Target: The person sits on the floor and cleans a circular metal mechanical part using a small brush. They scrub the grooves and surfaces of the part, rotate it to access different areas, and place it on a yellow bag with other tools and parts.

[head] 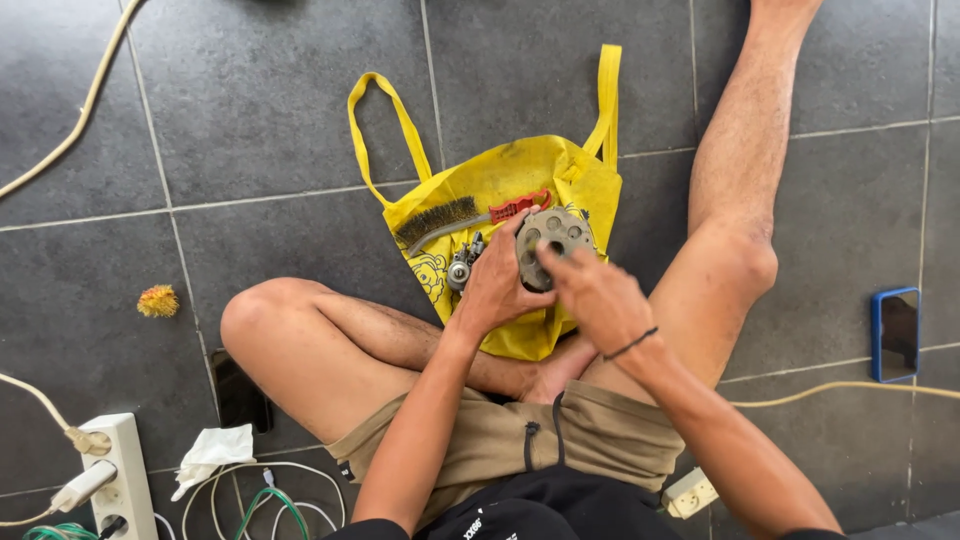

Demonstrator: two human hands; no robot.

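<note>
I have my left hand (495,285) clamped on the round metal part (552,245) over the yellow bag (500,180) — my right hand (595,295) pinches at its near edge, working it clean, I judge — next needs the wire brush (450,218) lying far left.

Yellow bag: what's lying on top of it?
On the yellow bag: a wire brush and a small metal part. The hands and round metal part hide the rest.
</note>
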